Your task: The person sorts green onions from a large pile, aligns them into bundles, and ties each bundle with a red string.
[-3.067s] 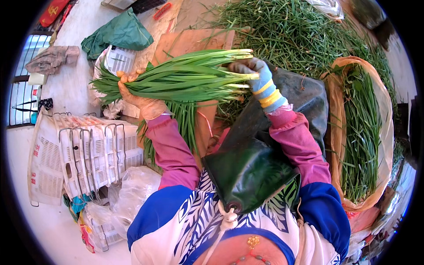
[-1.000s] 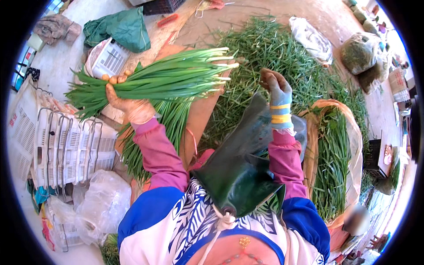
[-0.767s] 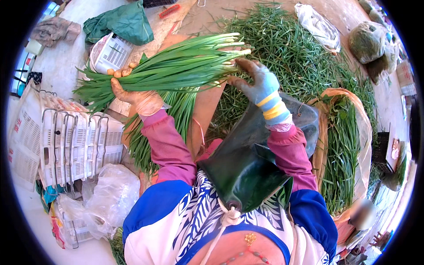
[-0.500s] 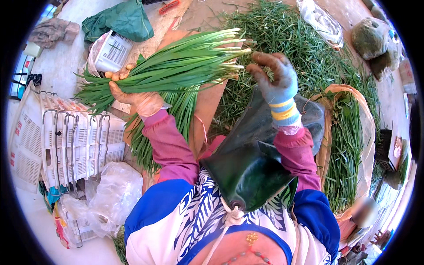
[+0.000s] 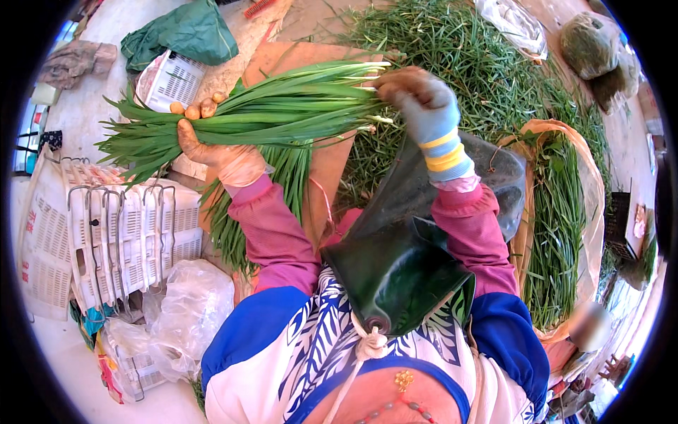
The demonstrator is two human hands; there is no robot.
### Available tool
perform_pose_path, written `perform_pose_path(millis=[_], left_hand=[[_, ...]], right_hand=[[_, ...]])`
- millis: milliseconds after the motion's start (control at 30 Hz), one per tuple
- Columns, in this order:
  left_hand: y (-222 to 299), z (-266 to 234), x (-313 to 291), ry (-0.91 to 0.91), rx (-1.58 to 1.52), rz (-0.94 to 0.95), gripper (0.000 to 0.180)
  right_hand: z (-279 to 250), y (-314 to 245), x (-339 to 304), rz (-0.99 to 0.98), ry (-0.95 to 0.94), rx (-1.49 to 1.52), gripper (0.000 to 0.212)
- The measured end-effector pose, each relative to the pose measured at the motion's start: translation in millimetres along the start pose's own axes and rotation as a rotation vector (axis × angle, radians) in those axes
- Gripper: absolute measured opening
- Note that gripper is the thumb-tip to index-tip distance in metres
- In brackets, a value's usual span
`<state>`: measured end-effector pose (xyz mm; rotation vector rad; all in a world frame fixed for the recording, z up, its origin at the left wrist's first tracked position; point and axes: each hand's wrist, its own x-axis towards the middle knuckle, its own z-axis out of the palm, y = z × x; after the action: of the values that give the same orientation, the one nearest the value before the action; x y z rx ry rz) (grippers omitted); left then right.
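A long bunch of garlic chives (image 5: 296, 102) lies nearly level in front of me, leafy tips to the left and pale stem ends to the right. My left hand (image 5: 229, 159), in a thin tan glove, is wrapped round its leafy part, with the fingertips showing over the far side. At the stem ends, my right hand (image 5: 418, 99), in a soiled blue-grey glove with yellow cuff bands, has its fingers curled together on the pale stalks. Its fingertips are partly hidden. More chives (image 5: 286, 177) rest beneath the bunch on a brown board (image 5: 332, 159).
Loose green trimmings (image 5: 480, 78) are heaped beyond my right hand. An open bag of greens (image 5: 554, 226) stands at the right. White plastic crates (image 5: 134, 226) and a clear plastic bag (image 5: 191, 311) sit at the left. A dark green apron (image 5: 395, 283) covers my lap.
My right hand has moved left onto the stem ends, its spread fingers now curled in. The bunch has shifted slightly left and levelled out, still in my left hand.
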<state>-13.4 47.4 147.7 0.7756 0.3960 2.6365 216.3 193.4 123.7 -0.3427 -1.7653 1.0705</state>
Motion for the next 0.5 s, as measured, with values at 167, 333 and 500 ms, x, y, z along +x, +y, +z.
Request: perform_pose_path(millis=[167, 333, 500], left_hand=[[1.9, -10.1, 1.8, 0.013, 0.011, 0.002, 0.019], [-2.3, -4.8, 1.6, -0.006, 0.006, -0.011, 0.019], [-5.1, -0.7, 1.2, -0.006, 0.039, -0.031, 0.018]], right_hand=[[-36.1, 22.3, -4.1, 0.321, 0.373, 0.814, 0.014], [-40.8, 13.7, -9.5, 0.463, -0.011, 0.115, 0.021], [-19.1, 20.8, -20.5, 0.308, -0.277, -0.12, 0.029]])
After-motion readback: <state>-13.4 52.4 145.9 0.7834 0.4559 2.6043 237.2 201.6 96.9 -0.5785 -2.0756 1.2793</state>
